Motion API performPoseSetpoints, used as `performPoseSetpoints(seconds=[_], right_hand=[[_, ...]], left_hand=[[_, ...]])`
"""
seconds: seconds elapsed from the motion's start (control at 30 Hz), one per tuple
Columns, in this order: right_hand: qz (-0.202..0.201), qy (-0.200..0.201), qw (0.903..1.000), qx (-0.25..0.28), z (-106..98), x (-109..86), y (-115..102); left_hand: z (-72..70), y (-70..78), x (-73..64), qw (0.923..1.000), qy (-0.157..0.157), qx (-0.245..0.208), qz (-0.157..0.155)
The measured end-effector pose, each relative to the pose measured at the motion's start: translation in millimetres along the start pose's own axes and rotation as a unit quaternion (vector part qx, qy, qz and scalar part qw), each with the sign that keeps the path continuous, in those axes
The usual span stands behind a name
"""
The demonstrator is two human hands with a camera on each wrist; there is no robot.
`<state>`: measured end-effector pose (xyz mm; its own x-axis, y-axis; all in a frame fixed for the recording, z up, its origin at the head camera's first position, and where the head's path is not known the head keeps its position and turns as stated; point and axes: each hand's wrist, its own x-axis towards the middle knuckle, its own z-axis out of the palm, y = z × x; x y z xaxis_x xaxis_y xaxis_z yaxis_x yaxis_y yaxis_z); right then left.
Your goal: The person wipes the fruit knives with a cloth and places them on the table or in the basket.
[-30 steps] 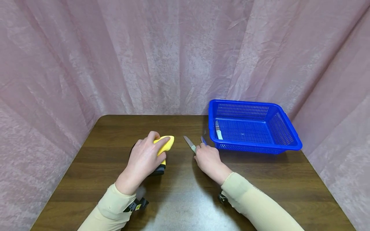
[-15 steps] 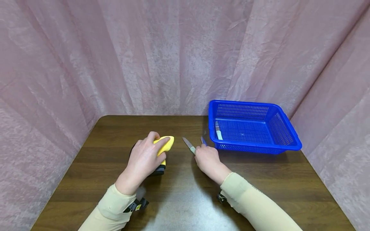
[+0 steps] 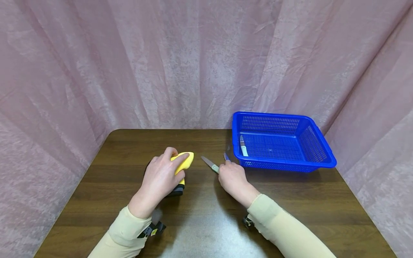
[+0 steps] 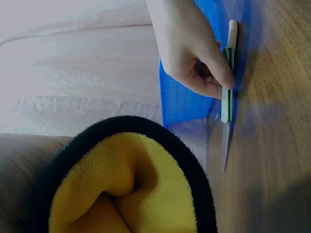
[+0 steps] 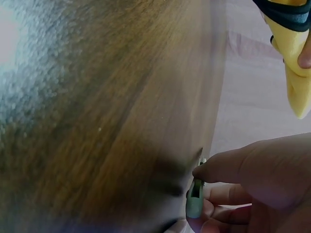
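Observation:
My left hand [image 3: 158, 177] holds a folded yellow cloth [image 3: 186, 164] with dark edging above the left of the table. Its dark rim and yellow inner folds fill the lower part of the left wrist view. My right hand [image 3: 233, 175] grips a green-handled folding knife [image 3: 214, 167], blade out and pointing away to the left. Thumb and curled fingers pinch the slotted green handle [image 5: 194, 206] in the right wrist view. Just beyond these fingers shows a short blade with a blue part [image 3: 226, 157], the rest of it hidden by the hand.
A blue plastic basket [image 3: 280, 163] stands at the back right of the brown wooden table [image 3: 206, 211]. Inside, along its left wall, lies a knife with a pale handle [image 3: 244, 148]. Pink curtains [image 3: 180, 71] hang behind the table and at both sides.
The green-handled knife has swung a little, its blade tip shifting left and toward me. My right hand has shifted only slightly; the left hand and cloth have stayed in place.

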<state>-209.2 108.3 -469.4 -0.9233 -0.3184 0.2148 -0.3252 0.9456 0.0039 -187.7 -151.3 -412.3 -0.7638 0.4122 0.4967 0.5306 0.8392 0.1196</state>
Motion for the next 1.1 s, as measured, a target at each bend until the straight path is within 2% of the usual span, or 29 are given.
performPoseSetpoints(seconds=[0.57, 0.9, 1.1], right_hand=[[-0.031, 0.094, 0.9938, 0.051, -22, -12.6, 8], [-0.049, 0.100, 0.9895, 0.093, -41, -20.1, 7], [-0.040, 0.088, 0.9885, 0.116, -57, -21.6, 8]], left_hand=[[0.2, 4.6, 5.9, 0.9999, 0.005, -0.009, -0.010], [-4.0, 10.4, 13.7, 0.9997, 0.009, -0.016, -0.014], [-8.8, 15.0, 21.5, 0.9996, 0.007, -0.023, -0.017]])
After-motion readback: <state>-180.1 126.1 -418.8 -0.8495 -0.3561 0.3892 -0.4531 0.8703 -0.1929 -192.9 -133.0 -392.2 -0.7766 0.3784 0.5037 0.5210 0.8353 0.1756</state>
